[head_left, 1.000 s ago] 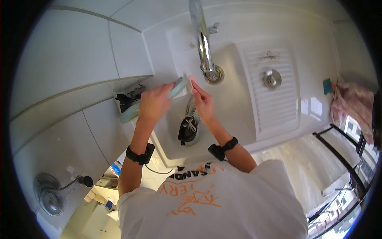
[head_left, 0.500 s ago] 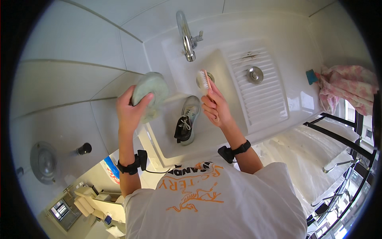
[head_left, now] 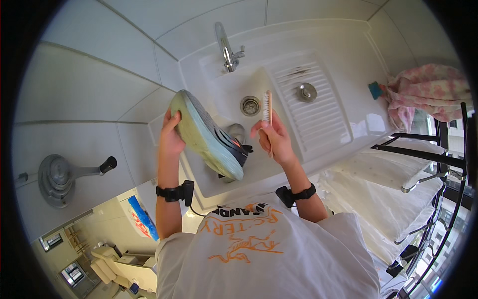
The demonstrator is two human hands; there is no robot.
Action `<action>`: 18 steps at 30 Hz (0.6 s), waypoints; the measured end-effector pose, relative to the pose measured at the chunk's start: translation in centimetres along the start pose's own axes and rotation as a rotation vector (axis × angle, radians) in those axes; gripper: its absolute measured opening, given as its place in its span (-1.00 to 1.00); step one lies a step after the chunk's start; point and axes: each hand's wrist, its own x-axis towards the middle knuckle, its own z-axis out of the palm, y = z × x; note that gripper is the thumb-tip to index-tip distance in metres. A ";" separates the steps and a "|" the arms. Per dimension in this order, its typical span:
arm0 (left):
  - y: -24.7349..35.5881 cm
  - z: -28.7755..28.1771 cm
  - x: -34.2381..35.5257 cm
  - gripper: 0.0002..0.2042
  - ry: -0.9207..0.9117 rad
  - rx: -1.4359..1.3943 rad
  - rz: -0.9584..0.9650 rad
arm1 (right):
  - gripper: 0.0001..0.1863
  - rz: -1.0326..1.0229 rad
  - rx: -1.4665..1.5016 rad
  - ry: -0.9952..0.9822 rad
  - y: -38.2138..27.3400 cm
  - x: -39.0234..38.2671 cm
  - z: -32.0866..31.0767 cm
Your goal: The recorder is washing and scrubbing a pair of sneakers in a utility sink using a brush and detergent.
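My left hand point(head_left: 172, 133) is closed on a sneaker point(head_left: 206, 134) with a pale green-blue sole and dark upper, held up over the left of the sink point(head_left: 259, 172). Its sole faces toward my left hand, and its upper toward the right. In my right hand point(head_left: 278, 137) is a scrub brush point(head_left: 268, 109) with white bristles and a light handle, held upright with the bristles toward the left. Brush and held shoe are apart. A second sneaker point(head_left: 236, 132) lies in the basin, mostly hidden behind the held one.
A chrome faucet point(head_left: 225, 50) rises at the back, above the drain point(head_left: 250, 105). Right of the basin is a ribbed washboard point(head_left: 318, 107) with a round metal stopper point(head_left: 306, 92) on it. A pink patterned cloth point(head_left: 423, 92) hangs at the far right, near a black-framed rack point(head_left: 418, 154).
My left hand has turned the held sneaker, so its side and upper now show. The brush has shifted slightly right and now points more upright. The view has shifted a little.
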 end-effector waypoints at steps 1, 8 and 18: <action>-0.7 -0.5 0.5 -0.57 0.004 -0.038 -0.029 | -0.53 0.000 0.002 -0.006 -0.1 0.1 0.2; -3.4 -1.0 4.5 -0.54 -0.021 -0.130 -0.136 | -0.30 0.072 -0.180 -0.225 2.6 0.7 1.1; -2.0 1.2 7.2 -0.44 0.039 0.582 -0.114 | -0.31 0.020 -0.154 -0.074 6.9 3.8 5.5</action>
